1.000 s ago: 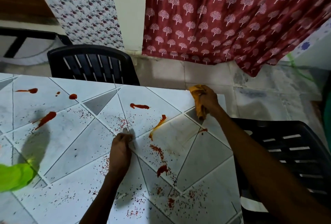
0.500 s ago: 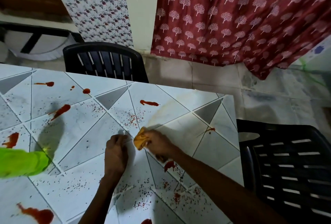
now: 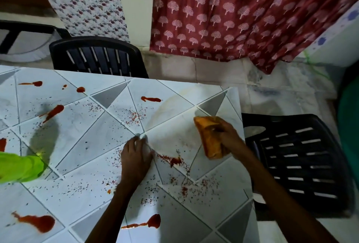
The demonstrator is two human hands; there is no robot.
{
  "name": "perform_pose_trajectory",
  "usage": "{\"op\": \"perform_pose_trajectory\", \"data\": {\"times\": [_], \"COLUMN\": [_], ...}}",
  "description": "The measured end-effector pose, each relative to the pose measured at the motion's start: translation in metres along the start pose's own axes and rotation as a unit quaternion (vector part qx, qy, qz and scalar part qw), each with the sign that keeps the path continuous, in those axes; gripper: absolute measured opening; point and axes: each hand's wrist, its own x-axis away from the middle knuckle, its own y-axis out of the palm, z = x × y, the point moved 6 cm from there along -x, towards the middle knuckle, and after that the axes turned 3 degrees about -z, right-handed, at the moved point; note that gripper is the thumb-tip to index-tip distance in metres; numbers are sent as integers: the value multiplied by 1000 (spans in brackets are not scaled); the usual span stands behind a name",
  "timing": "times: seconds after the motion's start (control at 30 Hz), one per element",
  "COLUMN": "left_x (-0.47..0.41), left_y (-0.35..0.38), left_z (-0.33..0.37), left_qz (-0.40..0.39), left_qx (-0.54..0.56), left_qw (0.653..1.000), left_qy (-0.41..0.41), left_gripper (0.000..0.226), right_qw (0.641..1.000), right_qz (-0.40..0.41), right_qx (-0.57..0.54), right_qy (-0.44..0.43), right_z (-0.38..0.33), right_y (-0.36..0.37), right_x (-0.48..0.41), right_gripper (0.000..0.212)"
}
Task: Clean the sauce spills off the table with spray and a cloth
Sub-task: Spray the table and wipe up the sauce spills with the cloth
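The white marble-patterned table (image 3: 81, 145) carries several red sauce spills: a streak (image 3: 150, 99) at the far middle, a blob (image 3: 174, 160) between my hands, one (image 3: 153, 221) near the front, and one (image 3: 38, 222) at front left. My right hand (image 3: 227, 138) grips an orange cloth (image 3: 210, 139) pressed on the table near its right edge. My left hand (image 3: 136, 153) rests palm down on the table's middle and holds nothing. A bright green object (image 3: 19, 167), possibly the spray bottle, lies at the left and is cut off by the frame.
A black plastic chair (image 3: 97, 56) stands at the table's far side and another (image 3: 299, 155) against its right edge. A red patterned curtain (image 3: 252, 13) hangs behind. Fine red specks cover the tabletop. A green tub (image 3: 349, 136) sits at the far right.
My right hand swept the cloth from the far right corner to beside my left hand, then back toward the right edge. The orange streak in the middle is gone. My left hand stayed put.
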Motion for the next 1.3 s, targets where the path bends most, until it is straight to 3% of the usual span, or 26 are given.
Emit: {"op": "perform_pose_trajectory", "data": {"times": [0.13, 0.23, 0.33, 0.7, 0.83, 0.9, 1.0, 1.3], "left_x": [4, 12, 21, 53, 65, 69, 74, 92], "left_y": [5, 3, -1, -9, -8, -6, -1, 7], "left_z": [7, 3, -7, -52, -57, -56, -52, -35], "left_qz": [-10, -10, -10, -14, -21, -27, -36, -47], "left_qx": [-3, -6, -14, -36, -43, -42, -39, -19], "left_qw": [1000, 1000, 1000, 999, 999, 999, 998, 999], "left_qy": [-4, -7, -17, -27, -15, -11, -13, -17], "left_gripper": [68, 71, 74, 68, 68, 70, 68, 61], "right_qw": [992, 989, 992, 980, 971, 979, 990, 991], "right_qz": [115, 129, 82, -167, -223, -197, -139, 82], "right_qx": [-8, 24, 54, 104, 76, 43, 12, -64], "right_qy": [43, 69, 77, -25, -29, -26, -28, 82], "right_z": [35, 51, 56, 10, 4, 4, 9, 89], "right_y": [-64, -71, -38, 211, 230, 208, 156, -20], "right_x": [-23, -44, -60, 9, 40, 52, 71, 117], "right_gripper": [35, 37, 47, 33, 36, 41, 30, 41]}}
